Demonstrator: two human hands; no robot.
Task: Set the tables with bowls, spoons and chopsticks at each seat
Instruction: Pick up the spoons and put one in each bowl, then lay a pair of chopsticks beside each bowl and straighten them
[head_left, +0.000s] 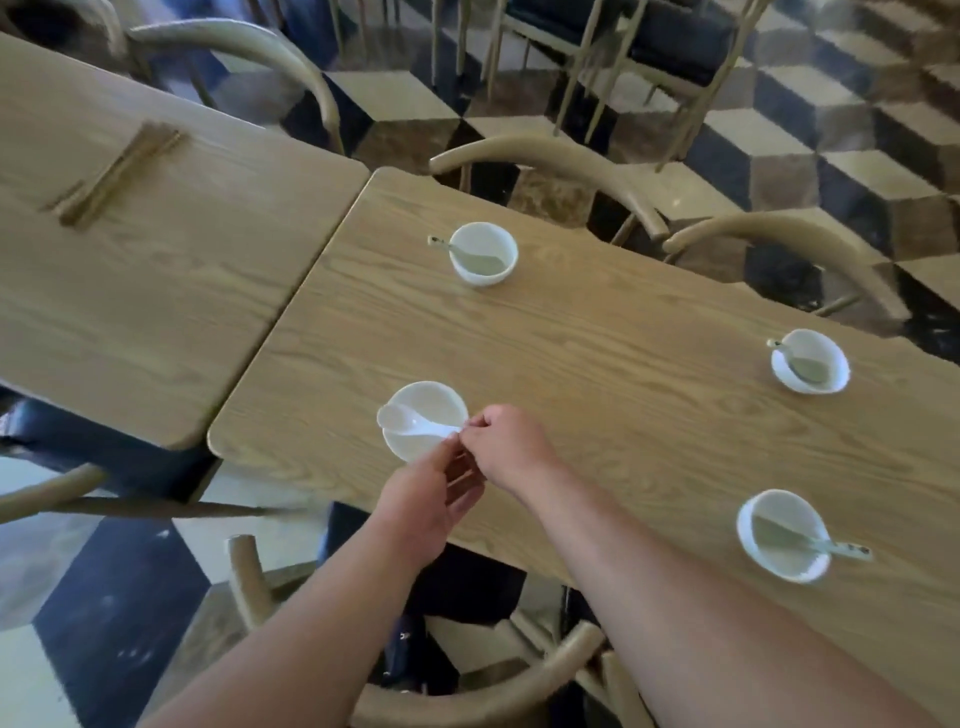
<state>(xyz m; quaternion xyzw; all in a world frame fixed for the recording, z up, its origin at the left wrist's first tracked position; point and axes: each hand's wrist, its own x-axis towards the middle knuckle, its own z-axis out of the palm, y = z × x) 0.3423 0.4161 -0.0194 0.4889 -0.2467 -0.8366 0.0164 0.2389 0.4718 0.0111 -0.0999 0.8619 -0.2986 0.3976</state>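
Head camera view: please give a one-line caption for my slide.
The right hand pinches a white spoon over the near bowl; three other bowls on the table already hold spoons.

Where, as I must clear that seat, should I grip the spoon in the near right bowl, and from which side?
Grip the spoon by its handle end, which sticks out past the rim of the near right bowl on its right. Come from the right, fingers pinching across the handle; the scoop lies low inside the bowl, harder to reach.
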